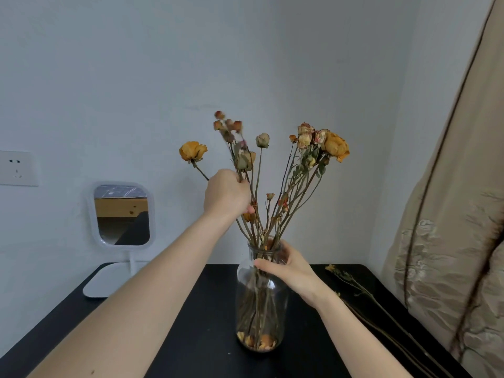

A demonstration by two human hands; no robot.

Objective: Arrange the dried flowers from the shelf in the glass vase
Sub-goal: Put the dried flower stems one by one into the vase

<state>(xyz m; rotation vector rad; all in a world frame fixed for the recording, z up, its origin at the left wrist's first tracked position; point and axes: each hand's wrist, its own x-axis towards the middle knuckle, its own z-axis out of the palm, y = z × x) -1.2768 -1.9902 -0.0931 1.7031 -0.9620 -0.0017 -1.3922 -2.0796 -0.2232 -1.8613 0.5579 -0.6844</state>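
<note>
- Wall socket [17,168] sitting on the wall, far left.
- White-framed mirror [122,214] standing on its base at the far left corner of the black worktop [204,336].
- Left grip [227,196] clenching round several stems, above and left of the vase mouth; one yellow rose sticking out to its left.
- Dried flowers [275,186] standing in the glass vase [260,304], stems fanning upward.
- Glass vase standing upright mid-worktop, loose petals lying at its bottom.
- Right grip [289,264] wrapping the vase neck, thumb lying across the near side.
- Loose stems [362,290] lying flat on the worktop, right of the vase, apart from it.
- Beige curtain [450,241] hanging far right.
</note>
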